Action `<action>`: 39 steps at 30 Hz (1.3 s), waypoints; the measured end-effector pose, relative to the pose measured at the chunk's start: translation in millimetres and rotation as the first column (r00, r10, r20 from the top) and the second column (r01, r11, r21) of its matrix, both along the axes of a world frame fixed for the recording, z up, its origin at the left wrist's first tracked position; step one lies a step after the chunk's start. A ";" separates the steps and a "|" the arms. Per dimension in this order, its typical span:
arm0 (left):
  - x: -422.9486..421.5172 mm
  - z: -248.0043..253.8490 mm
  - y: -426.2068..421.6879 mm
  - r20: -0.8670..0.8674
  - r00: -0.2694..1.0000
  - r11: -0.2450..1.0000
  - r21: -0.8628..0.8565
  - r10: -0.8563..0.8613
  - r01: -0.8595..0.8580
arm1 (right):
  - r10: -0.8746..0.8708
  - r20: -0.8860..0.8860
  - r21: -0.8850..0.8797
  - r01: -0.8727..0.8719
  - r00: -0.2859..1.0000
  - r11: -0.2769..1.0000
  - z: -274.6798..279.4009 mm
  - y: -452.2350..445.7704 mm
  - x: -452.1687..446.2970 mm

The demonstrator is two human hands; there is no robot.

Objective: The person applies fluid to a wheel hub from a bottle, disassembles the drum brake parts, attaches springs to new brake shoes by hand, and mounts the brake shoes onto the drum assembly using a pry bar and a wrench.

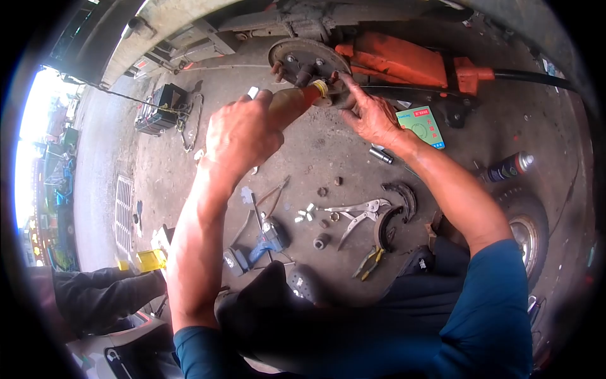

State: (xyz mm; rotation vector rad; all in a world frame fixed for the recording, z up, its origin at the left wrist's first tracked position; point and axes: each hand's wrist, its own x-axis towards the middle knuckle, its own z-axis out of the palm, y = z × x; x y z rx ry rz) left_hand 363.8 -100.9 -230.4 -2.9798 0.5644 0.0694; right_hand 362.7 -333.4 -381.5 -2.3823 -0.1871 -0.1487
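Observation:
My left hand (pixel 243 134) is wrapped round an amber bottle (pixel 294 106), tilted with its yellow-ringed neck up and to the right. The neck end lies close to the spindle (pixel 305 74) that sticks out of a round, dirty brake backing plate (pixel 287 49). A small white piece (pixel 253 92) shows beside my left knuckles; I cannot tell whether it is held. My right hand (pixel 374 117) reaches to the right of the bottle's neck, index finger stretched out and thumb apart. Its fingertips are near the hub parts; whether they touch is unclear.
A red floor jack (pixel 401 62) stands behind. A green box (pixel 421 126), socket (pixel 380 155) and spray can (pixel 508 167) lie right. Nearer are locking pliers (pixel 363 211), brake shoes (pixel 384 228), yellow-handled pliers (pixel 368 262) and an impact wrench (pixel 270 237). Another person's leg (pixel 107 290) is left.

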 end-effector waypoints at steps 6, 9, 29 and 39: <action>1.8 -2.0 -0.5 0.004 1.000 1.000 -0.013 0.008 -0.008 | -0.012 0.000 0.025 0.012 1.000 1.000 0.3 7.6 -3.4; 1.4 -2.2 -0.4 0.003 1.000 1.000 -0.021 0.009 -0.009 | -0.005 0.010 0.029 0.005 1.000 1.000 -0.6 6.7 -2.1; -5.6 16.9 -7.5 -0.095 0.993 0.996 -0.035 0.076 -0.079 | 0.021 0.086 0.013 -0.023 0.996 1.000 2.0 4.1 -2.2; -14.7 -0.5 31.8 -0.156 0.975 0.929 -0.310 0.159 -0.201 | 0.058 0.138 -0.110 -0.043 0.989 0.993 9.9 0.5 0.7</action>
